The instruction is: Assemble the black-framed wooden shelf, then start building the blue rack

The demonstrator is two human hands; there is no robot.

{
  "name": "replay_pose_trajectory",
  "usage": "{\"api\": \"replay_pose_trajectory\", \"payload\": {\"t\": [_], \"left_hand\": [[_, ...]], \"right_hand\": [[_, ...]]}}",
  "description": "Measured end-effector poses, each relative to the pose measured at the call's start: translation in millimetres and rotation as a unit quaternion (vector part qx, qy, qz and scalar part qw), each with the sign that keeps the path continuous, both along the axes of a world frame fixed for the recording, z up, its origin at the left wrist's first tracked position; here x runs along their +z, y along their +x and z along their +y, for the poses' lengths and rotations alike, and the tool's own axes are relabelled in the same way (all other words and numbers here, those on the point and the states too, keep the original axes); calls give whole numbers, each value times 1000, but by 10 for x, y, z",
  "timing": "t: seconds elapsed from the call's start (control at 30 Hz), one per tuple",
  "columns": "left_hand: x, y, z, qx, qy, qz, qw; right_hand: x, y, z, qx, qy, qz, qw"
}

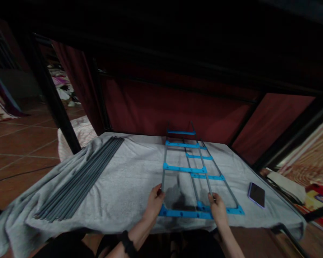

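My left hand (154,200) has its fingers wrapped round the left grey rod of a ladder-like frame (184,168), near its lower end. My right hand (217,207) grips the right rod of the same frame at about the same height. Blue crosspieces with small holes join its two rods, and the frame is tilted with its far end raised. Beneath and to the right, a second rod frame (210,177) of the same make lies on the grey cloth (129,179). My right hand partly covers the near crosspieces.
A bundle of loose grey rods (83,179) lies along the left of the cloth. At the right sits a phone (257,194) in a purple case. Black metal posts (51,93) and a dark red curtain (172,104) enclose the surface, with a dark beam overhead.
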State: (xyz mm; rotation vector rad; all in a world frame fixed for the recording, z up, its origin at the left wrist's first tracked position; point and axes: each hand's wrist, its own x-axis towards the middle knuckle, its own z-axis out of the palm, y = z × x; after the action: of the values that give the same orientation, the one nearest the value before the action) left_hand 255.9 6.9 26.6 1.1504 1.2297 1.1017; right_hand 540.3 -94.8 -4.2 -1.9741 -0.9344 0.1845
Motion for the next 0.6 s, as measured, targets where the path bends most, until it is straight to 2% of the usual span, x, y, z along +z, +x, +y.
{"api": "replay_pose_trajectory", "payload": {"t": [0.13, 0.27, 0.4, 0.6], "left_hand": [[-182, -992, 87, 72, 15, 84, 994], [-324, -1700, 135, 101, 8, 148, 984], [-364, -2042, 185, 103, -4, 203, 974], [-441, -2195, 179, 100, 4, 213, 972]], "right_hand": [[-260, -1056, 259, 33, 34, 62, 997], [-386, -1813, 425, 63, 5, 61, 996], [-403, -2233, 473, 61, -9, 35, 998], [-479, -2438, 383, 37, -18, 10, 999]]}}
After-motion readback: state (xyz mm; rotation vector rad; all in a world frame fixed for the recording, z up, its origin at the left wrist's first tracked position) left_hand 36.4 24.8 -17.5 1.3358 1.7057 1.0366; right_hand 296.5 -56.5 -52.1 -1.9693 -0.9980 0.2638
